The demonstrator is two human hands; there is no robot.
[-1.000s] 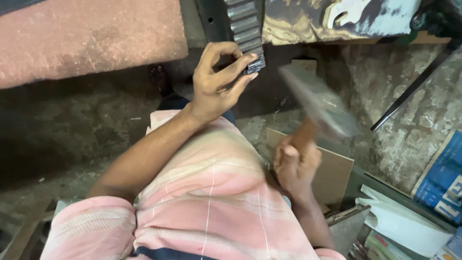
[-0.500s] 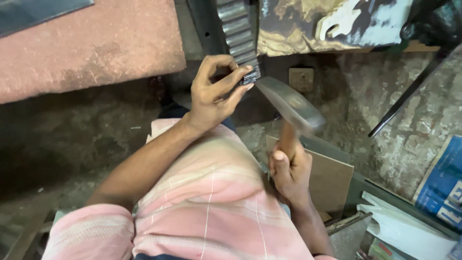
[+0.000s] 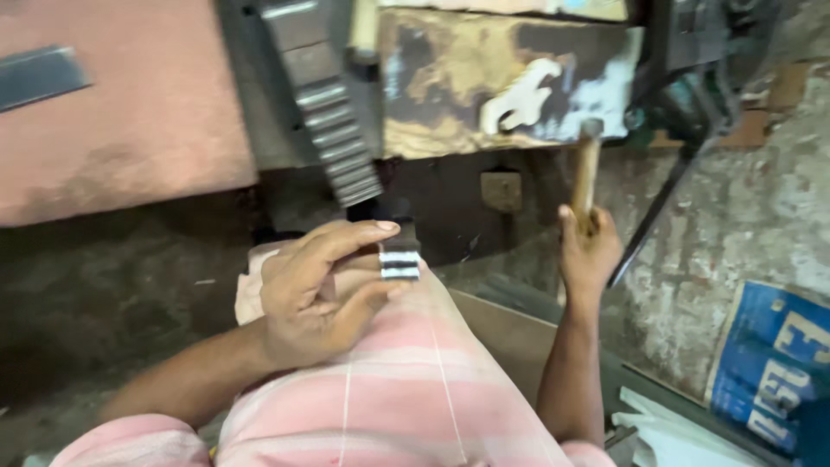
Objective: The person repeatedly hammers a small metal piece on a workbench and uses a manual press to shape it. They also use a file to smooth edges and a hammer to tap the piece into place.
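Note:
My left hand point(image 3: 316, 290) pinches a small ridged metal piece point(image 3: 399, 262) between thumb and forefinger, just above my knee in pink striped cloth point(image 3: 406, 380). Right above that piece hangs a long toothed metal bar point(image 3: 333, 130) that slants down from the machine. My right hand point(image 3: 588, 251) grips the wooden handle of a hammer point(image 3: 586, 173), which points straight up; its head is hard to make out against the machine body.
A pinkish slab point(image 3: 121, 130) fills the upper left. A worn painted metal block point(image 3: 501, 78) sits at the top centre. A dark rod point(image 3: 666, 199) slants beside the cracked wall. Brown cardboard point(image 3: 519, 337) and blue-and-white paper point(image 3: 769, 363) lie at the right.
The hammer swung from a blurred stroke near the left hand to upright on the right. My left hand came down from the toothed bar with the small ridged piece.

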